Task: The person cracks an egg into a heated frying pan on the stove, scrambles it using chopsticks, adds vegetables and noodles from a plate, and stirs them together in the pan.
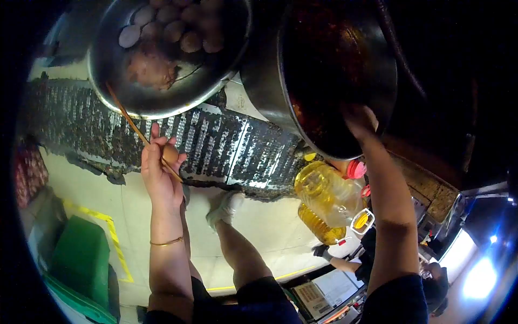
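My left hand (159, 171) is closed around a pair of wooden chopsticks (126, 115) and a brown egg (170, 154). The chopsticks slant up to the near rim of a wide metal basin (162, 114). Inside the basin lie several brown eggs (174, 31) and a pinkish-brown lump (152, 70) that looks like meat. On the other side, my right hand (360, 120) reaches over the rim into a deep metal pot (264, 89) with dark, reddish-brown contents. Motion and shadow blur its fingers, so whatever they hold is hidden.
Below the pot stand plastic jugs of yellow oil (322, 224). A dark, grimy ridged strip (210, 146) runs beneath basin and pot. At lower left is a green bin (81, 254). A co-worker's gloved hand (322, 250) shows near the lower right.
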A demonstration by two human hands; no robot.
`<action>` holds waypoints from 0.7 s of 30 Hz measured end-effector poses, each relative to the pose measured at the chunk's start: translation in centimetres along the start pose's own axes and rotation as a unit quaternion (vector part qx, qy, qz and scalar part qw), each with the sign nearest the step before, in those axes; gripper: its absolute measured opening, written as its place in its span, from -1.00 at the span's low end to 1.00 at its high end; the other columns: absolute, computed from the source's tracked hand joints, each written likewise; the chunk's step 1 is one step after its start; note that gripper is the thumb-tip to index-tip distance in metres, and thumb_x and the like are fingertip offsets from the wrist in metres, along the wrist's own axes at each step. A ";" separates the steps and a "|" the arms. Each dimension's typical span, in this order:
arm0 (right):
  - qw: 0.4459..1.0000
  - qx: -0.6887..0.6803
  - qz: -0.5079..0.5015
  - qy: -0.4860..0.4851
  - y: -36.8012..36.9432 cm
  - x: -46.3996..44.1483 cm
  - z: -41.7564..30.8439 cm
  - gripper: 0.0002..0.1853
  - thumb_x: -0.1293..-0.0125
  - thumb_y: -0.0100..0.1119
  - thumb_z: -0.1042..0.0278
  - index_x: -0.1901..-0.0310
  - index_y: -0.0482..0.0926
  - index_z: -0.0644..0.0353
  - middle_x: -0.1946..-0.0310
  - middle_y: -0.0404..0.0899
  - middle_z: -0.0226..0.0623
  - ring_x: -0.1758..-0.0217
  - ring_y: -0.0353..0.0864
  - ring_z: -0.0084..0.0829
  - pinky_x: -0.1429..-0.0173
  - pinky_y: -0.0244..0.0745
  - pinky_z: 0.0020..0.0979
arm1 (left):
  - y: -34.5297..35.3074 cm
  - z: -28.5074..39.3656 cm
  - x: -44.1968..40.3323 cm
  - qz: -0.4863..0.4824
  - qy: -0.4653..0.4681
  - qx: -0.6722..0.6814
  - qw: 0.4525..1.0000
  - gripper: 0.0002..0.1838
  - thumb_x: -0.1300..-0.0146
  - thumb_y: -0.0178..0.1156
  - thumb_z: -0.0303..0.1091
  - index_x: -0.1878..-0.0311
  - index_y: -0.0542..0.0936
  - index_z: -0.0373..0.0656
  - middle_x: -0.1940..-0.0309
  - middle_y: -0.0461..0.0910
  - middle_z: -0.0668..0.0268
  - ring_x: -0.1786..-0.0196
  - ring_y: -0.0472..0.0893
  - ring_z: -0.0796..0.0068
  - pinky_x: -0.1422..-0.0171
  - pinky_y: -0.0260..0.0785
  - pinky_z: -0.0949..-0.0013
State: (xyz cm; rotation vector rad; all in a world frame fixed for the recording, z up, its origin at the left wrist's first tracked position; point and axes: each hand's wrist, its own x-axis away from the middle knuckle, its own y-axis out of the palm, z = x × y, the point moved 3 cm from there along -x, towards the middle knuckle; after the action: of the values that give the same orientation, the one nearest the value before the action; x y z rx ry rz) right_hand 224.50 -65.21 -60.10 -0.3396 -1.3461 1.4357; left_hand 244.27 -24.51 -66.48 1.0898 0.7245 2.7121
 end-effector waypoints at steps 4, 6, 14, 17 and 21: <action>0.999 -0.035 0.024 -0.018 1.6 0.0 1.3 -0.40 -0.22 -0.12 -0.30 0.21 0.65 0.13 0.19 0.59 0.00 0.07 0.57 -0.01 -0.02 0.41 -0.13 | 0.1 -0.1 0.1 0.000 -0.007 0.000 1.000 -0.79 -0.40 -0.04 -0.25 0.12 0.48 -0.19 -0.29 0.30 0.36 -0.02 0.50 0.48 0.20 0.58 0.41; 0.999 -0.040 0.009 -0.033 1.3 0.2 1.5 -0.39 -0.22 -0.12 -0.28 0.24 0.65 0.16 0.21 0.59 0.03 0.08 0.57 0.00 -0.01 0.40 -0.12 | 0.1 -0.3 0.1 -0.006 -0.010 -0.001 1.000 -0.78 -0.40 -0.04 -0.25 0.12 0.48 -0.19 -0.29 0.30 0.36 -0.02 0.50 0.47 0.20 0.58 0.40; 0.990 -0.128 0.015 -0.062 0.5 0.2 1.2 -0.43 -0.20 0.02 -0.24 0.37 0.66 0.21 0.39 0.63 0.00 0.25 0.63 -0.11 0.12 0.43 -0.18 | 0.4 -0.5 0.2 0.001 -0.010 0.000 1.000 -0.79 -0.41 -0.05 -0.26 0.13 0.49 -0.19 -0.29 0.31 0.36 -0.02 0.50 0.48 0.22 0.58 0.42; 0.982 -0.182 -0.008 -0.048 1.1 -0.1 1.8 -0.47 -0.19 0.08 -0.21 0.36 0.66 0.21 0.45 0.64 -0.06 0.33 0.63 -0.24 0.19 0.43 -0.25 | 0.4 -0.5 0.2 0.006 -0.009 -0.006 1.000 -0.79 -0.40 -0.05 -0.26 0.13 0.49 -0.18 -0.28 0.32 0.36 -0.01 0.51 0.48 0.22 0.58 0.42; 0.979 -0.195 -0.040 -0.033 1.5 -0.4 1.7 -0.48 -0.19 0.03 -0.22 0.21 0.65 0.14 0.29 0.62 -0.04 0.19 0.60 -0.10 0.07 0.43 -0.17 | 0.1 -0.9 0.2 0.017 -0.019 -0.003 1.000 -0.79 -0.40 -0.04 -0.25 0.14 0.49 -0.17 -0.26 0.35 0.38 0.01 0.52 0.50 0.22 0.58 0.45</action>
State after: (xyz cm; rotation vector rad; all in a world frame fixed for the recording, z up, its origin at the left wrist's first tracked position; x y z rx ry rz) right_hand 222.57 -66.17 -60.97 -0.4887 -1.6792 1.1194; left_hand 243.57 -24.92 -66.85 1.1590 0.6972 2.7130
